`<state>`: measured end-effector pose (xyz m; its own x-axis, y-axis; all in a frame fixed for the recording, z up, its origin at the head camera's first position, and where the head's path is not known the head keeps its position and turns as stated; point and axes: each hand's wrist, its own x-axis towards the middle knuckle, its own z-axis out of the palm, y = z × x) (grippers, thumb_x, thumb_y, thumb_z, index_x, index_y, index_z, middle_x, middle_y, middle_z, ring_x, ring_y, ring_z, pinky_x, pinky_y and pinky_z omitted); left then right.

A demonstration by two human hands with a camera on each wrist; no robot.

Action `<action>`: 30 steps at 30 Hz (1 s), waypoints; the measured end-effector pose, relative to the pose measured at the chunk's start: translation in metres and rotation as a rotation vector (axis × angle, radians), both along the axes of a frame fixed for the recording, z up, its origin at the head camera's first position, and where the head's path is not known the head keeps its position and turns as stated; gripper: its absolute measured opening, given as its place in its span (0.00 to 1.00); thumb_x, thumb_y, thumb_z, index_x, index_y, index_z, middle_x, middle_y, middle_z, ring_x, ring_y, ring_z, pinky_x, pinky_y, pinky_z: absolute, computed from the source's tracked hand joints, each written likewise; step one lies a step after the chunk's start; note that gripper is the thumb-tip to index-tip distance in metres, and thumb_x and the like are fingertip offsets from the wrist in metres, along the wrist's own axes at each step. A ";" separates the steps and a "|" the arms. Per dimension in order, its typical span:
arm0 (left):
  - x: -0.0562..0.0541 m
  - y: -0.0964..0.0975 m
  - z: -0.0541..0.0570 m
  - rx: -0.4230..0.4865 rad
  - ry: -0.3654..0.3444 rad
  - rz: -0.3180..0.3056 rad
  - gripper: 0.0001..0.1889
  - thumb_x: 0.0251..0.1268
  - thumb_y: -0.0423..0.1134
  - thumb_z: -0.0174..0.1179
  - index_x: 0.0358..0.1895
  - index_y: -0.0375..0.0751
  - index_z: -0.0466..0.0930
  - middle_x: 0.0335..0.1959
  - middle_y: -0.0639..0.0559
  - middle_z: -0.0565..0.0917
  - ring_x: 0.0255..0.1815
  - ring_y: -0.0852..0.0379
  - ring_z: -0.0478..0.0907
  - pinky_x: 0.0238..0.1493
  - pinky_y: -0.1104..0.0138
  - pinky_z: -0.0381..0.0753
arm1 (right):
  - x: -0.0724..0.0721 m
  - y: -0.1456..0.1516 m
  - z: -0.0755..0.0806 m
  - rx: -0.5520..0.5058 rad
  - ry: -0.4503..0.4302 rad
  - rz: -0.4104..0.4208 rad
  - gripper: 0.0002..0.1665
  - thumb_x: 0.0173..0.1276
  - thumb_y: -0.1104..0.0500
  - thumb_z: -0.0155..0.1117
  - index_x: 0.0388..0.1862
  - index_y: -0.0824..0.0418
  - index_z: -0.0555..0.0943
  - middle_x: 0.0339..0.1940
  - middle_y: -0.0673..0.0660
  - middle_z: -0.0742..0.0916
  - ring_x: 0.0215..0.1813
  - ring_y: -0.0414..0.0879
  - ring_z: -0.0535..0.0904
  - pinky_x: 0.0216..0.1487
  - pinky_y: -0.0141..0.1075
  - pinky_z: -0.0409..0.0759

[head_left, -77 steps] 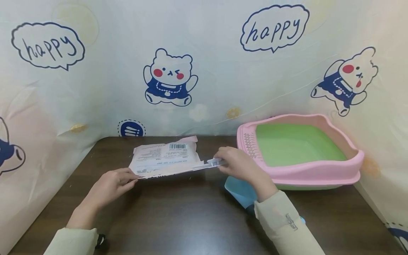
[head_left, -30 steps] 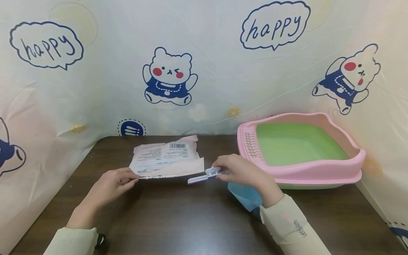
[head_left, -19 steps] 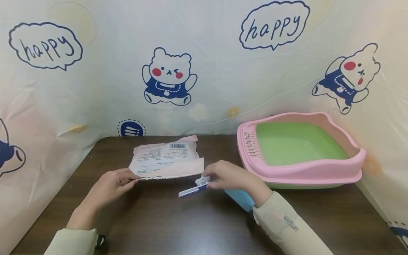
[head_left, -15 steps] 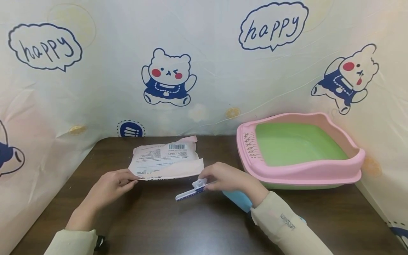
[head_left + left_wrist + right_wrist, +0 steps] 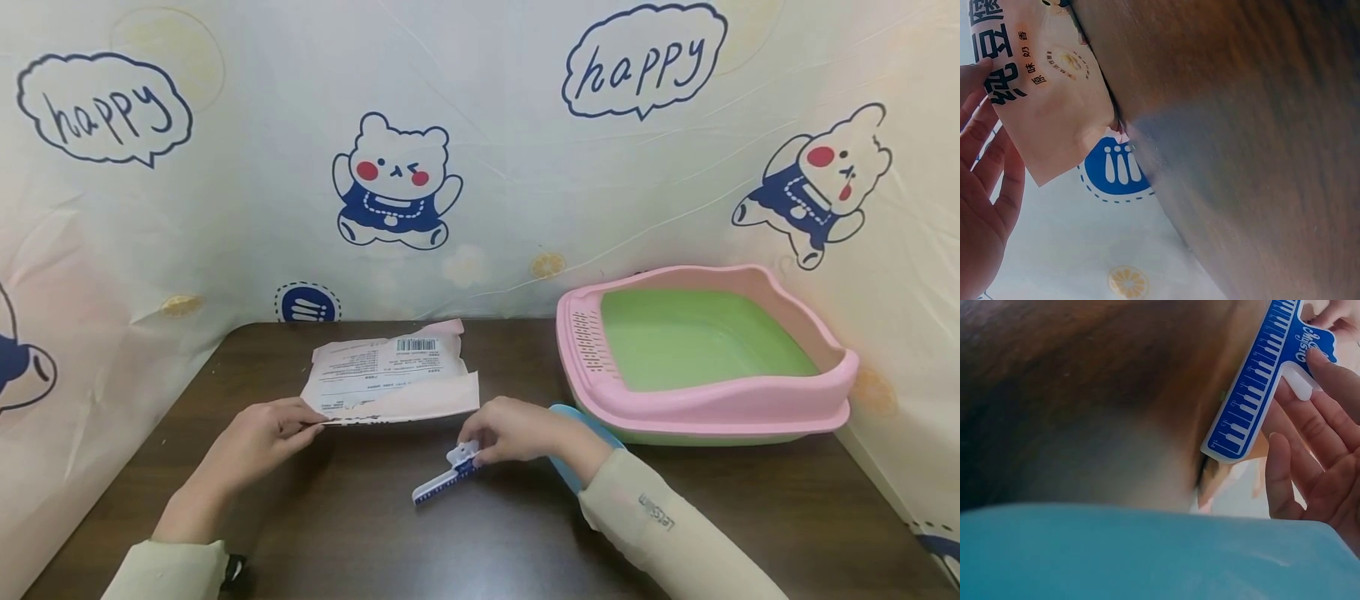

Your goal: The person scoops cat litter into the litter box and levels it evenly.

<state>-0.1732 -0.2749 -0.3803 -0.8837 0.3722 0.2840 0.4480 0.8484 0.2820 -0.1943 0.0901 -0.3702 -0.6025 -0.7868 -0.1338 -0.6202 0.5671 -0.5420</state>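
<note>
My left hand (image 5: 258, 437) pinches the near left corner of a pink-and-white printed bag (image 5: 382, 379), which lies on the table with its torn open edge toward me. In the left wrist view, the bag's pink side (image 5: 1054, 119) carries dark lettering, and the fingers (image 5: 999, 153) lie against it. My right hand (image 5: 517, 429) holds a long blue-and-white sealing clip (image 5: 438, 483) between thumb and fingers, nearer to me than the bag and apart from it. Piano keys are printed on the clip's bar (image 5: 1254, 394) in the right wrist view. Whether it touches the table cannot be told.
A pink-rimmed green litter box (image 5: 750, 404) stands at the right back of the dark wooden table (image 5: 360, 533). Under my right forearm lies a light blue scoop (image 5: 566, 471), partly hidden. A printed cloth (image 5: 510, 192) hangs behind the table.
The clip in my right hand has come away from the bag's open edge and moved down, left and toward me. The bag's near right edge now lies loose. My left hand stays put.
</note>
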 end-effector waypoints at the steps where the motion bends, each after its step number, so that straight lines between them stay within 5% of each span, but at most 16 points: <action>1: 0.000 0.000 0.000 0.001 0.001 -0.003 0.05 0.55 0.35 0.72 0.35 0.48 0.90 0.35 0.56 0.89 0.29 0.69 0.76 0.32 0.67 0.81 | 0.000 0.000 -0.001 0.008 0.001 0.002 0.13 0.64 0.61 0.71 0.48 0.57 0.87 0.37 0.47 0.88 0.35 0.33 0.78 0.41 0.25 0.78; 30: -0.001 -0.004 -0.001 0.014 0.018 -0.027 0.06 0.54 0.37 0.73 0.35 0.52 0.89 0.34 0.59 0.89 0.32 0.66 0.78 0.36 0.64 0.81 | -0.005 0.001 -0.015 0.079 -0.061 -0.062 0.15 0.66 0.59 0.69 0.52 0.55 0.86 0.38 0.47 0.88 0.36 0.36 0.78 0.42 0.25 0.79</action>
